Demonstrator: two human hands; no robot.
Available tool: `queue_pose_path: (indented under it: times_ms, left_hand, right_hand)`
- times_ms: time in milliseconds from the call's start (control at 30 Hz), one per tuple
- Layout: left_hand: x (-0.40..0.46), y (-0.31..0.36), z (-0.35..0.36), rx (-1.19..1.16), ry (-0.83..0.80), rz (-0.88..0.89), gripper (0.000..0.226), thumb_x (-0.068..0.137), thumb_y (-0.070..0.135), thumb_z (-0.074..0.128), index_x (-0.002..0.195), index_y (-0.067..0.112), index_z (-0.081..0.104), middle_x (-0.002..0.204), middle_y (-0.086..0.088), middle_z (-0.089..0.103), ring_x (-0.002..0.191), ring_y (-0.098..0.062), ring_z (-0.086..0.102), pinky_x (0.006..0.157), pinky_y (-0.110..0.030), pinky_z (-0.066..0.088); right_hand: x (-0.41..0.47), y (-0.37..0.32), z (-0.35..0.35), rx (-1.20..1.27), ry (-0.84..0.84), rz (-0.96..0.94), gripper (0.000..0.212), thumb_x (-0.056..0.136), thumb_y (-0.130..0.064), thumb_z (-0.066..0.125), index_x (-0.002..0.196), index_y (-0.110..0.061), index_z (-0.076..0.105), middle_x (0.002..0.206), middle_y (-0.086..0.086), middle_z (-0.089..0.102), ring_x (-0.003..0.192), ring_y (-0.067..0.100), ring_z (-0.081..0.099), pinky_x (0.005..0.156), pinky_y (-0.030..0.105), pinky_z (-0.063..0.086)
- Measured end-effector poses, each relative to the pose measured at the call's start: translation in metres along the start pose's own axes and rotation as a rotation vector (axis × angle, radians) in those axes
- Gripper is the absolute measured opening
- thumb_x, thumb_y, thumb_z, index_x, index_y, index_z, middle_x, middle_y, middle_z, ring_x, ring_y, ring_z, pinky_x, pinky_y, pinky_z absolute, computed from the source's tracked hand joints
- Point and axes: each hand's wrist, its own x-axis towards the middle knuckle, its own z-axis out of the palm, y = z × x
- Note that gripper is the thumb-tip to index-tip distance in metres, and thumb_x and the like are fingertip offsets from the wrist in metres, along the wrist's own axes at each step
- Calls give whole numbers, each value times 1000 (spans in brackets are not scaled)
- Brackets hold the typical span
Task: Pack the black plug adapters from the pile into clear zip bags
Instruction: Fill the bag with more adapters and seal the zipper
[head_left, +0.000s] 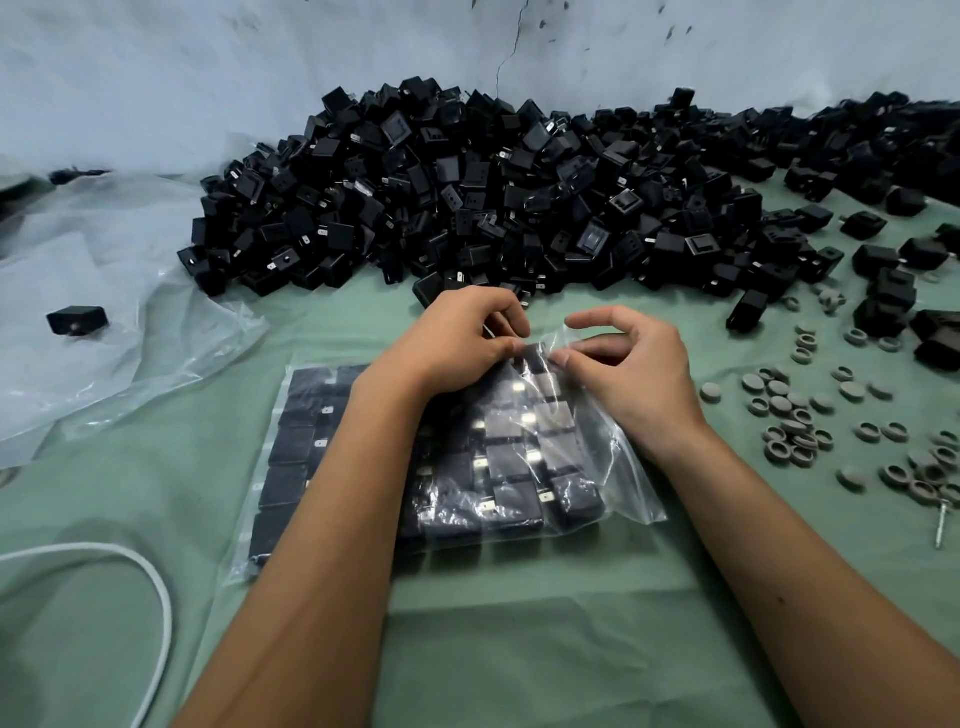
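Already in both hands (524, 348): clear zip bag (618, 467) of black adapters (514, 462).

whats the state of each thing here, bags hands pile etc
zip bag: filled with rows of adapters, mouth pinched by both hands
second bag: filled, flat on the table underneath
left hand: pinching the bag mouth
right hand: pinching the bag mouth
adapter pile: large, loose

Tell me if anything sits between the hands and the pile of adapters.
Nothing visible blocks the way. The left hand and right hand both pinch the top edge of the filled zip bag, and only bare green cloth separates them from the pile just behind.
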Motion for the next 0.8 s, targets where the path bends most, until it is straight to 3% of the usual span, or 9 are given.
queue_pose_path:
  times_ms: [233, 367, 533, 800]
  left_hand:
    - [-1, 0, 2, -51, -64, -44, 9, 94, 24, 75, 102, 22, 71, 92, 5, 72, 80, -11, 70, 68, -19, 51]
    - [0, 0, 4, -59, -61, -48, 6, 94, 25, 74, 99, 23, 71, 89, 3, 74, 84, -14, 70, 77, -31, 57]
    - [3, -1, 11, -38, -36, -40, 8, 93, 32, 75, 92, 26, 70, 79, 9, 73, 63, 7, 61, 64, -23, 47]
    - [3, -4, 12, -64, -35, -35, 6, 94, 30, 75, 92, 25, 71, 78, 8, 72, 60, 7, 60, 63, -22, 46]
  right_hand:
    - [11, 10, -7, 69, -4, 88, 32, 86, -15, 83, 111, -32, 72, 84, -3, 80, 83, 16, 77, 91, 49, 60]
    - [11, 9, -7, 71, -82, 89, 31, 91, -12, 77, 116, -30, 71, 89, -1, 80, 84, 17, 77, 88, 49, 62]
    - [10, 8, -9, 36, -146, 52, 30, 94, -20, 75, 121, -33, 70, 90, -2, 80, 88, 16, 77, 91, 48, 60]
    - [8, 9, -10, 20, -124, 40, 30, 91, -21, 77, 118, -33, 71, 84, -2, 80, 85, 14, 77, 92, 47, 60]
